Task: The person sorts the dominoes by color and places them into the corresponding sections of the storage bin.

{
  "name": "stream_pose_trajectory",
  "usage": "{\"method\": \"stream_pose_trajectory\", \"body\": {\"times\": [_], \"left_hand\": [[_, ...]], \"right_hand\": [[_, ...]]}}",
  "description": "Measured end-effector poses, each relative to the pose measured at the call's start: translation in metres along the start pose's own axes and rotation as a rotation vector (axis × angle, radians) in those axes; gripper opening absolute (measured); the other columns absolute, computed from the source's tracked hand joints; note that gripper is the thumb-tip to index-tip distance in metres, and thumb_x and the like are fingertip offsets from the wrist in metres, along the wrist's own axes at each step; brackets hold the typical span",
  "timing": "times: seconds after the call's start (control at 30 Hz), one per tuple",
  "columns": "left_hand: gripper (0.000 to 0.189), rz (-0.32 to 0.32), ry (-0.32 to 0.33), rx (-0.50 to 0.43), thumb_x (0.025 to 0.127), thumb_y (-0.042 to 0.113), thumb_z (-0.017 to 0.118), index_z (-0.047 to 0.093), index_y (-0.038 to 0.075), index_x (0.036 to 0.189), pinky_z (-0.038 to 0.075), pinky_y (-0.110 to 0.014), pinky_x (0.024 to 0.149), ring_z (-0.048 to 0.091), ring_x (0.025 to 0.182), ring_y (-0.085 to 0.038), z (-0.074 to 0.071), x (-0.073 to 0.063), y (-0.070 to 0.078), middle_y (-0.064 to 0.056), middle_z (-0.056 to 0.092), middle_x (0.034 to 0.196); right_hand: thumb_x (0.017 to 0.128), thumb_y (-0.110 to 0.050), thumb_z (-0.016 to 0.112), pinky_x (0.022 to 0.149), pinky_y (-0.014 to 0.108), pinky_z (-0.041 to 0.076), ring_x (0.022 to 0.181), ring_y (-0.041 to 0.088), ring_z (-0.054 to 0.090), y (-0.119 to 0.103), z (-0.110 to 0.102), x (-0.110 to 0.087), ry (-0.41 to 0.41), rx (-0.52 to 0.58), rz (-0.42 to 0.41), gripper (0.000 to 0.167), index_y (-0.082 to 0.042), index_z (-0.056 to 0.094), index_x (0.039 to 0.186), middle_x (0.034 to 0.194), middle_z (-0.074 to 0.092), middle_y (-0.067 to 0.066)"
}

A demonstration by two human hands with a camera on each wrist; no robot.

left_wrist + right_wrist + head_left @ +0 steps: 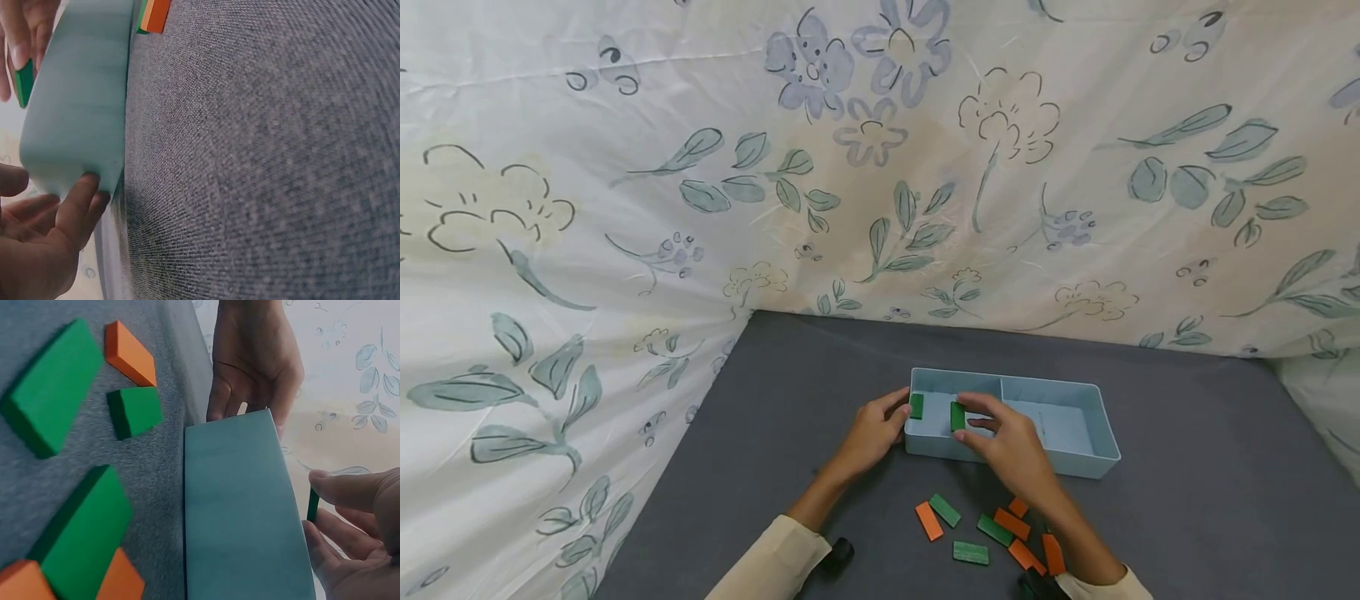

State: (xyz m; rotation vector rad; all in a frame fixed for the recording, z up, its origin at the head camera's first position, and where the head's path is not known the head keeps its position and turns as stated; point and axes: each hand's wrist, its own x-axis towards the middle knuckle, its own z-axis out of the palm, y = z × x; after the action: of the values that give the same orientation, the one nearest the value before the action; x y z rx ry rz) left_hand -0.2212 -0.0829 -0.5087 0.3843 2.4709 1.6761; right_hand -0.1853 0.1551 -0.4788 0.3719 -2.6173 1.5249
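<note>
A light blue two-compartment box (1078, 465) stands on the dark grey table. My left hand (871, 433) rests against its left end, the fingertips touching the end wall in the left wrist view. My right hand (1011, 442) pinches a green block (957, 417) between thumb and fingers, upright over the left compartment. In the right wrist view that green block (313, 504) shows edge-on above the box's rim. Another green block (917, 406) is inside the left compartment, at its left wall. The right compartment (1063, 425) shows only its bare floor.
Loose blocks lie in front of the box, among them a green block (971, 553), an orange block (928, 521) and several more under the right forearm. Patterned cloth (880, 208) hangs behind and to the left of the table.
</note>
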Motion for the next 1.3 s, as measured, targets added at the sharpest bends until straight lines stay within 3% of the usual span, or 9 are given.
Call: {"method": "stream_pose_trajectory", "body": {"times": [0.37,0.6,0.97,1.13,1.3], "left_hand": [[0.047,-0.010,-0.002,-0.022,0.114,0.018,0.053,0.049,0.001,0.157,0.061,-0.038,0.087,0.068,0.121,-0.032,-0.001,-0.001,0.002,-0.022,0.059,0.149],[0.047,-0.006,0.001,-0.003,0.113,0.019,0.053,0.051,0.000,0.156,0.060,-0.034,0.083,0.070,0.114,-0.031,-0.001,-0.001,0.000,-0.023,0.059,0.148],[0.047,-0.008,-0.003,0.007,0.113,0.021,0.054,0.052,0.003,0.156,0.055,-0.025,0.075,0.068,0.088,-0.015,0.000,0.001,0.000,-0.020,0.066,0.139],[0.047,-0.008,-0.002,0.019,0.113,0.022,0.054,0.051,0.003,0.156,0.054,-0.026,0.076,0.067,0.087,-0.016,-0.001,0.001,0.001,-0.020,0.066,0.137],[0.047,-0.002,-0.008,0.008,0.114,0.023,0.053,0.051,0.002,0.156,0.058,-0.031,0.080,0.071,0.096,-0.022,0.000,0.000,0.002,-0.021,0.062,0.145]], "right_hand": [[0.090,-0.002,0.084,0.089,0.046,0.061,0.118,0.042,0.071,-0.003,0.012,0.025,-0.029,-0.010,0.039,0.057,-0.004,0.064,0.143,0.139,0.068,0.018],[0.090,0.001,0.083,0.094,0.045,0.060,0.119,0.041,0.070,0.000,0.013,0.035,-0.057,-0.003,0.044,0.058,-0.001,0.063,0.144,0.137,0.068,0.021],[0.090,-0.001,0.084,0.098,0.048,0.058,0.119,0.040,0.069,0.005,0.011,0.048,-0.110,-0.015,0.058,0.063,-0.001,0.059,0.148,0.133,0.069,0.020],[0.089,0.000,0.084,0.097,0.051,0.058,0.120,0.042,0.068,0.006,0.012,0.051,-0.138,-0.025,0.064,0.065,-0.002,0.058,0.149,0.132,0.069,0.020],[0.090,-0.001,0.084,0.095,0.051,0.059,0.121,0.042,0.068,0.008,0.012,0.055,-0.154,-0.051,0.065,0.062,-0.001,0.059,0.147,0.132,0.070,0.020]]}}
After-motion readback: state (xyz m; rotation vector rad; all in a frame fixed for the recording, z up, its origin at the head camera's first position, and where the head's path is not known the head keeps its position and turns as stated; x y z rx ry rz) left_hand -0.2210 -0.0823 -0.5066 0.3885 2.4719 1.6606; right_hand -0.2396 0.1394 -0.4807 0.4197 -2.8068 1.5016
